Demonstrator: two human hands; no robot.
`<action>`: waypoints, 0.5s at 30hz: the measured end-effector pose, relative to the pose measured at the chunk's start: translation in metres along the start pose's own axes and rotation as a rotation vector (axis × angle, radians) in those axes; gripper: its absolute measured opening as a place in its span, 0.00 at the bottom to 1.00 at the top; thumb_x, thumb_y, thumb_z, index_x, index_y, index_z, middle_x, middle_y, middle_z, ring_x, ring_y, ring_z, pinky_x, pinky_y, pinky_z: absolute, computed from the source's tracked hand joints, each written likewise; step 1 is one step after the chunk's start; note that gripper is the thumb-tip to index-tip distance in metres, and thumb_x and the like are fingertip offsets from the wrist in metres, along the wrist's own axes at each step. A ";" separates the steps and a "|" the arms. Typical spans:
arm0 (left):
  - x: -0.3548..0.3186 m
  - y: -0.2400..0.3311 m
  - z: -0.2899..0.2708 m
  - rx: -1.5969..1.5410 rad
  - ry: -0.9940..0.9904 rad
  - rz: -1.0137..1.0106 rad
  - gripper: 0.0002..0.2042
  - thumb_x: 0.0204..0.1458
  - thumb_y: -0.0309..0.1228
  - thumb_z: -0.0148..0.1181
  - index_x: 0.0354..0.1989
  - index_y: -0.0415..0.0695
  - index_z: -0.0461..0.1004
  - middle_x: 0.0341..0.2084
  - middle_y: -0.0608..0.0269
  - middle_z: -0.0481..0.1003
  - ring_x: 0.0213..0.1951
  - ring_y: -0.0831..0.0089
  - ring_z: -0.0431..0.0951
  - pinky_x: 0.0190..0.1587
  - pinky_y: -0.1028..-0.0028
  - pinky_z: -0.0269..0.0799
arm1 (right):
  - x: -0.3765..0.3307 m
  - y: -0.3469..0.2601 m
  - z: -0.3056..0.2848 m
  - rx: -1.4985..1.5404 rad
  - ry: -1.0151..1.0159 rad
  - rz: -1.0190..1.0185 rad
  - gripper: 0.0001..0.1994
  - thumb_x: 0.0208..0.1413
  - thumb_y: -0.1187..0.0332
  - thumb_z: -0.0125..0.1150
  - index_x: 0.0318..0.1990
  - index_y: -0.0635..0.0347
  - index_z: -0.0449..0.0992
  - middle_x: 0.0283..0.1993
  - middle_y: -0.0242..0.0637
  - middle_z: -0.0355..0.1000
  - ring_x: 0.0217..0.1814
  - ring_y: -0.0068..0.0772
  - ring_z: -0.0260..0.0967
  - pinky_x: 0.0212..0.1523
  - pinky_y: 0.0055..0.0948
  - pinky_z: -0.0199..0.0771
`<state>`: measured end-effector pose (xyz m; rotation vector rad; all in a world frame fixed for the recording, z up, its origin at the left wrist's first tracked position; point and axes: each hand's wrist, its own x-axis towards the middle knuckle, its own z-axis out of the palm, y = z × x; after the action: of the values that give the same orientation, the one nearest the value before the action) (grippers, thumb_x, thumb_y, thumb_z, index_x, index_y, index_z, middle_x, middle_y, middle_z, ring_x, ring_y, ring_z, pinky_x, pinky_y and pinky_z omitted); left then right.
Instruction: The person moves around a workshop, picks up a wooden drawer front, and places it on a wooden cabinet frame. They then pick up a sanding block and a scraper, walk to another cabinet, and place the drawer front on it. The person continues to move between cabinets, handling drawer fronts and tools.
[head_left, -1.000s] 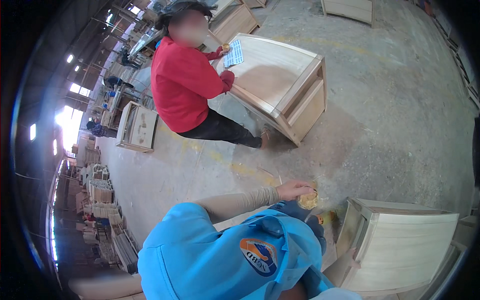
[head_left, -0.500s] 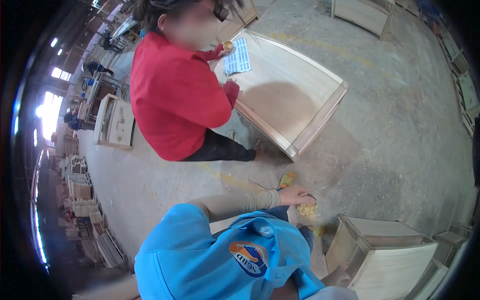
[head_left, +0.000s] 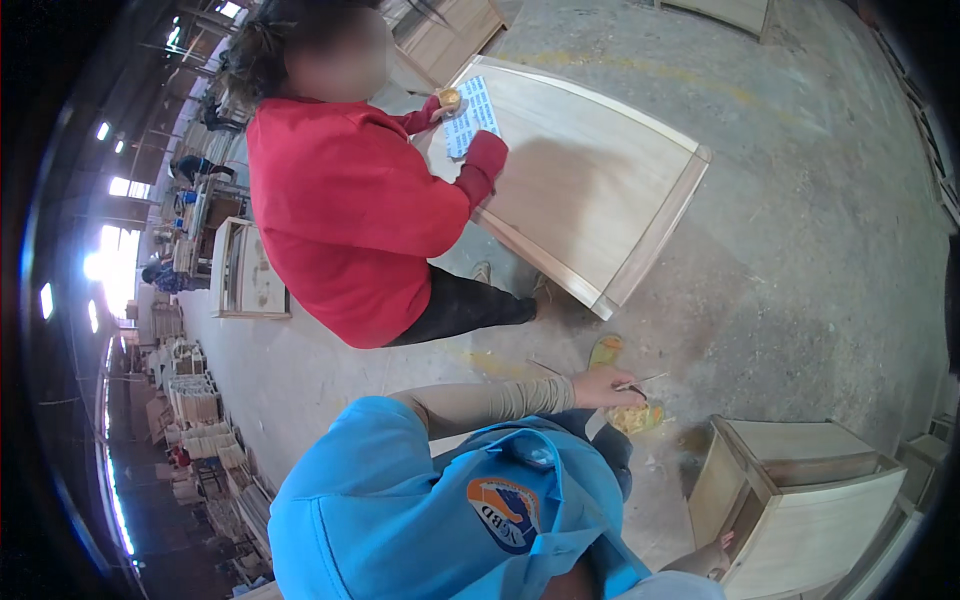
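Observation:
My left hand (head_left: 603, 387), at the end of a tan sleeve, is closed around a thin stick-like tool (head_left: 654, 378) that juts out past the fingers. Just below that hand is a lumpy yellow thing (head_left: 638, 418); whether it is held or lies beneath cannot be told. My right hand (head_left: 712, 558) is low on the right, at the near edge of a pale wooden cabinet (head_left: 815, 530), its fingers small and partly hidden. Across from me, a person in a red top (head_left: 350, 205) leans over a large wooden panel piece (head_left: 590, 195), holding a small yellow cup (head_left: 450, 98) beside a blue-and-white printed sheet (head_left: 467, 117).
One yellow shoe (head_left: 606, 350) shows on the concrete floor (head_left: 790, 260) near my left hand. More wooden furniture stands at the top (head_left: 450, 40) and an open frame cabinet (head_left: 250, 275) at the left. Stacked wooden parts (head_left: 200, 410) line the far left.
The view has shifted, and the wooden cabinet sits farther right. The person in red has moved an arm across the printed sheet. My left hand keeps the stick-like tool.

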<state>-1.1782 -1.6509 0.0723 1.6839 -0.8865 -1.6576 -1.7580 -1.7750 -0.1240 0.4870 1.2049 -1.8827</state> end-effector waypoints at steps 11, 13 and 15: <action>-0.003 0.010 0.059 0.041 0.042 -0.062 0.21 0.47 0.46 0.52 0.42 0.43 0.69 0.36 0.59 0.71 0.40 0.73 0.68 0.46 0.74 0.60 | 0.072 -0.004 0.016 0.067 0.008 0.008 0.28 0.47 0.51 0.47 0.55 0.52 0.56 0.59 0.38 0.51 0.60 0.39 0.50 0.51 0.52 0.56; -0.008 0.019 0.074 0.093 0.056 -0.088 0.21 0.47 0.47 0.52 0.42 0.43 0.69 0.37 0.59 0.71 0.41 0.73 0.68 0.46 0.73 0.60 | 0.085 -0.001 0.016 0.069 0.004 0.015 0.28 0.47 0.51 0.47 0.55 0.52 0.57 0.59 0.38 0.51 0.60 0.39 0.50 0.52 0.52 0.55; -0.005 0.014 0.090 0.145 0.065 -0.078 0.22 0.46 0.48 0.52 0.42 0.43 0.69 0.37 0.59 0.71 0.41 0.72 0.68 0.47 0.73 0.60 | 0.095 -0.001 0.015 0.076 0.002 0.023 0.27 0.48 0.51 0.46 0.55 0.52 0.57 0.59 0.38 0.51 0.60 0.39 0.50 0.52 0.52 0.55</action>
<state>-1.2685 -1.6522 0.0837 1.8809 -0.9402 -1.6127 -1.8130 -1.8296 -0.1818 0.5422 1.1276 -1.9139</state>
